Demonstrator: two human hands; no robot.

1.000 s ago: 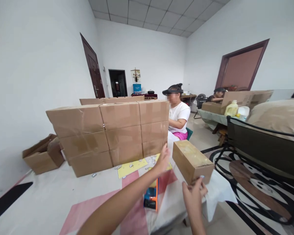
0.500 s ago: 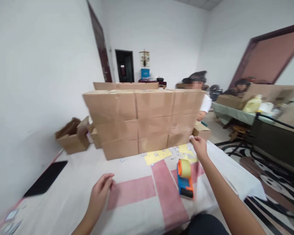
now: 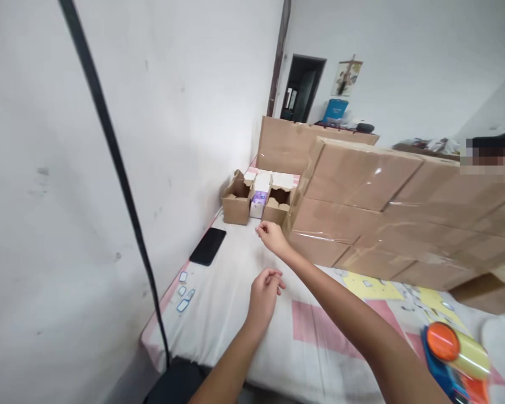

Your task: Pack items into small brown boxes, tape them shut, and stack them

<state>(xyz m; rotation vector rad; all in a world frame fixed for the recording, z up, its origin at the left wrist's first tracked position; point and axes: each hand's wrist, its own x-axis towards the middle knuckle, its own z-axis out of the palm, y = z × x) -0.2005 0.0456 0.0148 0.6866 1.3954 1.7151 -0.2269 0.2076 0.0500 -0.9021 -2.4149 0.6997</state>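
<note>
My right hand (image 3: 271,235) reaches forward over the white cloth of the table (image 3: 231,280), fingers curled together, nothing seen in them. It is just short of two small open cardboard boxes (image 3: 237,201) with a white and purple packet (image 3: 258,203) between them. My left hand (image 3: 264,290) hovers lower and nearer, fingers loosely curled and empty. A wall of sealed, taped cardboard boxes (image 3: 362,185) stands right of my right hand.
An orange and blue tape dispenser (image 3: 454,353) lies at the bottom right near yellow sheets (image 3: 370,286). A black phone (image 3: 207,246) and small labels (image 3: 184,292) lie by the left wall. A black cable (image 3: 109,146) runs down it. Another person's head (image 3: 492,148) shows behind the boxes.
The view swung left. My right hand went from the right end of the box wall to the open boxes at its left end. My left hand stayed low over the cloth.
</note>
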